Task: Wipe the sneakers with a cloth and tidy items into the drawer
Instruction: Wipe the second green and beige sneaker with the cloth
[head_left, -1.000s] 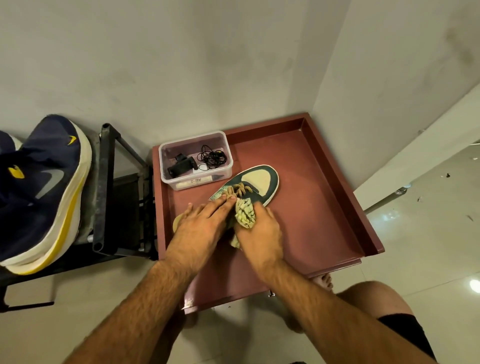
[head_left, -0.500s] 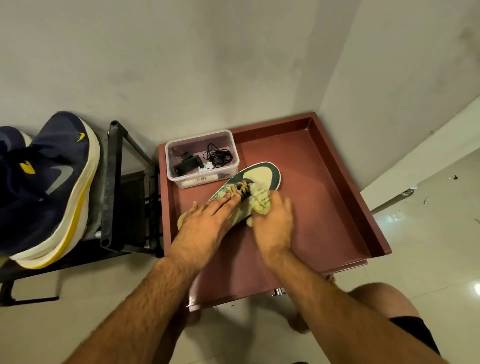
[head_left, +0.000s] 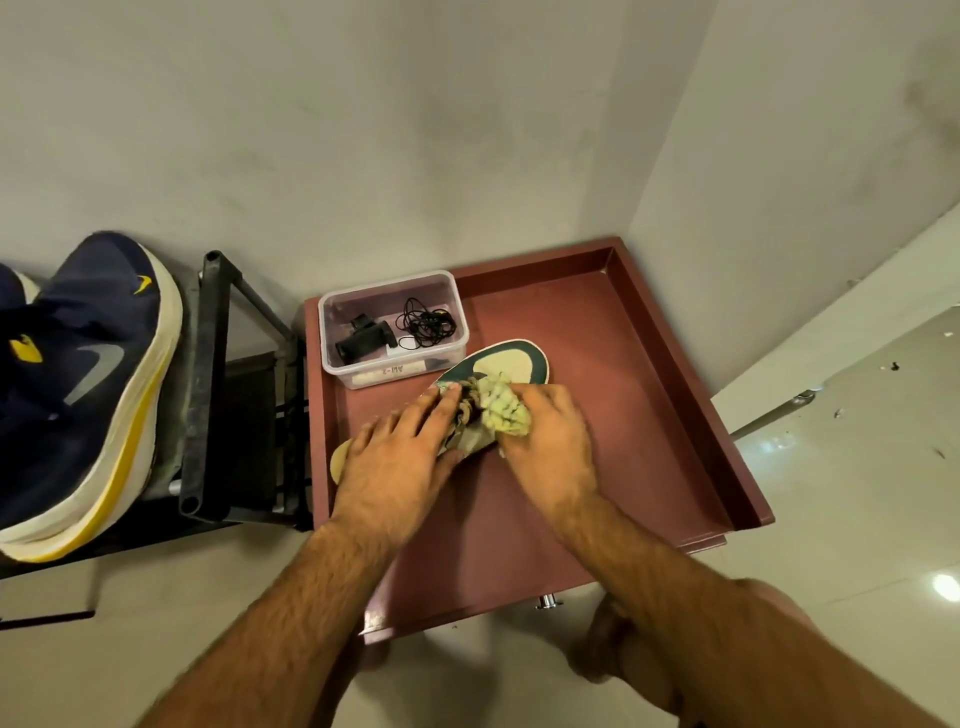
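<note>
The drawer is a flat reddish brown all over. In it, the sneaker shows dark green with a cream toe panel and tan laces. The cloth is pale yellow-green with a faint darker pattern. The plastic box is clear and holds black items. On the black rack sits a navy shoe with a white and yellow sole, a grey swoosh and yellow marks.
</note>
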